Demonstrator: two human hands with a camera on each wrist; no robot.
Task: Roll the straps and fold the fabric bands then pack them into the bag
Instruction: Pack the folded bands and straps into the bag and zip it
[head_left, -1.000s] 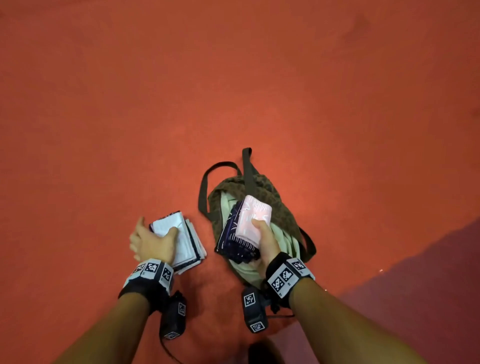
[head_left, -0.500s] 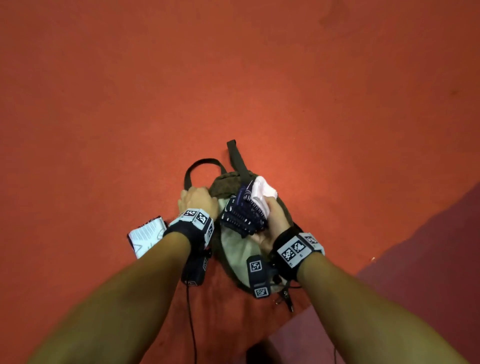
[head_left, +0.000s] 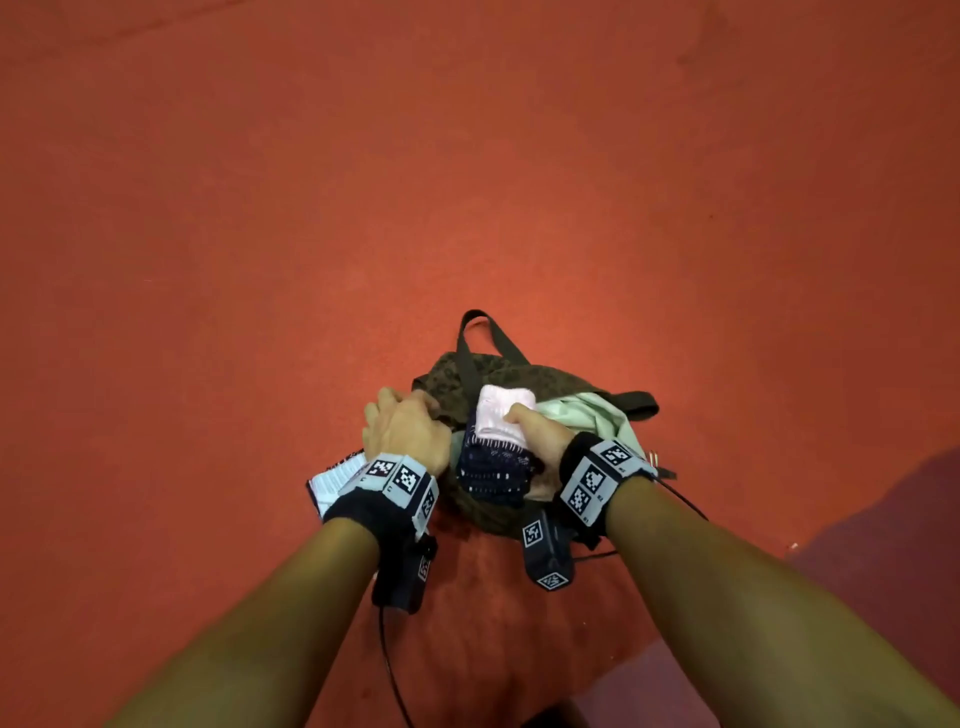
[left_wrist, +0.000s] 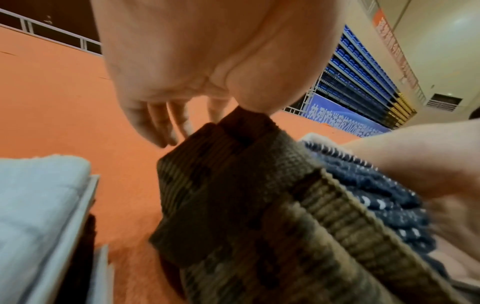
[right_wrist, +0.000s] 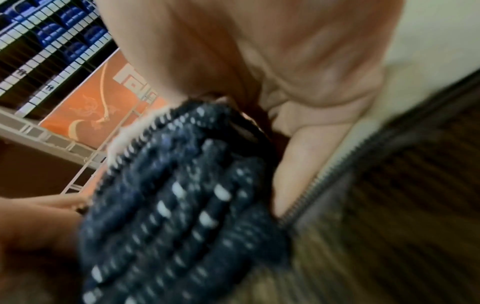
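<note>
Fingers (head_left: 519, 415) clasp folded bands (head_left: 496, 457) over bag (head_left: 540, 376).

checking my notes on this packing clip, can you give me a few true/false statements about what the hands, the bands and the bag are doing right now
1. The right hand grips a stack with a pink folded band over navy dotted bands. True.
2. The left hand lies flat on the floor. False: it pinches the edge of the camouflage bag.
3. The bag is zipped shut. False: it is open, its pale green lining showing.
4. A white folded stack lies on the red floor by the left wrist. True.
5. The navy bands are fully inside the bag. False: they are at its mouth, in the right hand.
</note>
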